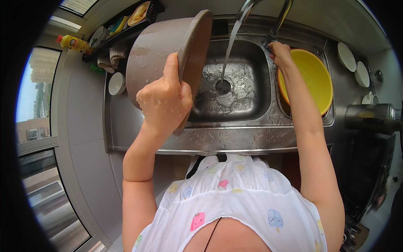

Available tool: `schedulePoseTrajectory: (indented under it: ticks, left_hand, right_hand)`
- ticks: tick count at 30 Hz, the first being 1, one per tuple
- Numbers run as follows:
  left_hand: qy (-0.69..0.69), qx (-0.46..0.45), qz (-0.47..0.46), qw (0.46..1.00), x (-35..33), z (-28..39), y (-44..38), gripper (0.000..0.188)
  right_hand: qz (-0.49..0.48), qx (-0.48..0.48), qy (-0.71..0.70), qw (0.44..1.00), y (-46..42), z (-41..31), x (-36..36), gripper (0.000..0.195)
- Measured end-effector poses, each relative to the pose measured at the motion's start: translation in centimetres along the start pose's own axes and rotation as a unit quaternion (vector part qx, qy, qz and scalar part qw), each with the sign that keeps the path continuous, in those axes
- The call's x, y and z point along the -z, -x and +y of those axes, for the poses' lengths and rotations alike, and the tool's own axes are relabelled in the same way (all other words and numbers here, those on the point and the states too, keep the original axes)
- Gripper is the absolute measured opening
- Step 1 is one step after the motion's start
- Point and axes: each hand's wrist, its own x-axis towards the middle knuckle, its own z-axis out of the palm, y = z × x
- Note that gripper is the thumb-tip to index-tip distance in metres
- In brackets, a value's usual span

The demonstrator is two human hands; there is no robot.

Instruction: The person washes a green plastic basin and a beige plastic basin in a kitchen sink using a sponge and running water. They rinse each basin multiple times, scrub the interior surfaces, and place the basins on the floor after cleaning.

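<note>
My left hand grips the rim of a large grey-brown basin, wet on the outside. The basin is tipped on its side at the left of the stainless steel sink, its mouth facing right. My right hand is at the base of the chrome faucet, with its fingers against the handle area, which they partly cover. Water streams from the spout and falls at the drain. Beneath my right forearm, a yellow basin sits in the second sink bowl.
White bowls and a cup stand along the right side, near a metal canister. At the left are another white bowl, cloths, a yellow bottle and a black rack. A stove lies at the right.
</note>
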Motion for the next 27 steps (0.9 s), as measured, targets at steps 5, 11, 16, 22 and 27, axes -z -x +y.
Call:
schedulePoseTrajectory:
  ticks: [5,11,16,22,27]
  left_hand:
    - [-0.003,0.023,0.017,1.000,0.2,0.8,-0.1,0.051]
    - [0.415,0.274,0.107,0.861,1.1,-2.7,0.3,0.041]
    - [0.592,0.381,0.132,0.697,-0.8,-8.2,5.9,0.041]
    - [0.626,0.452,0.069,0.631,-3.6,-8.6,10.8,0.036]
    - [0.570,0.555,-0.105,0.597,-3.9,-8.0,13.1,0.044]
  right_hand:
    - [-0.058,0.050,0.035,0.996,0.7,1.9,1.1,0.030]
    - [-0.215,0.056,0.205,0.953,8.7,8.8,-1.0,0.099]
    - [-0.328,-0.157,-0.034,0.931,12.9,8.7,-1.9,0.067]
    - [-0.250,-0.104,-0.025,0.962,12.1,6.3,1.4,0.016]
    - [-0.225,-0.061,0.058,0.971,12.4,3.5,3.5,0.016]
